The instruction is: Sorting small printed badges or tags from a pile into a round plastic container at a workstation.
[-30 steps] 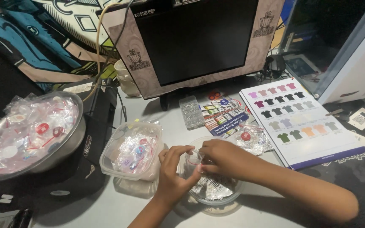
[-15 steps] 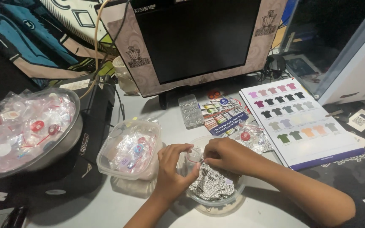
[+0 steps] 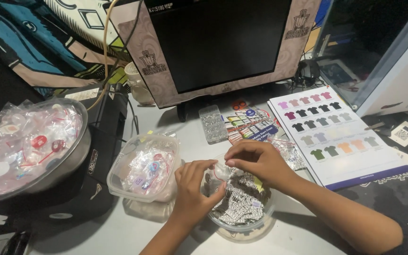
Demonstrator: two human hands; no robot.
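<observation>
left hand (image 3: 192, 189): grip pinching a small clear bag (image 3: 220, 171), steadying it.
right hand (image 3: 256, 159): grip pinching the bag's top.
bag: hovering over the round tub (image 3: 242, 208), near table (image 3: 308, 226) edge.

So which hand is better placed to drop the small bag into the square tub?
Probably left: the left hand pinches the small bag and sits beside the square tub; the right hand is farther away.

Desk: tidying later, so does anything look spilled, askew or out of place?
Nothing spilled. The steel bowl of plastic packets sits tilted on a black box, and a few packets lie loose by the shirt chart.
</observation>
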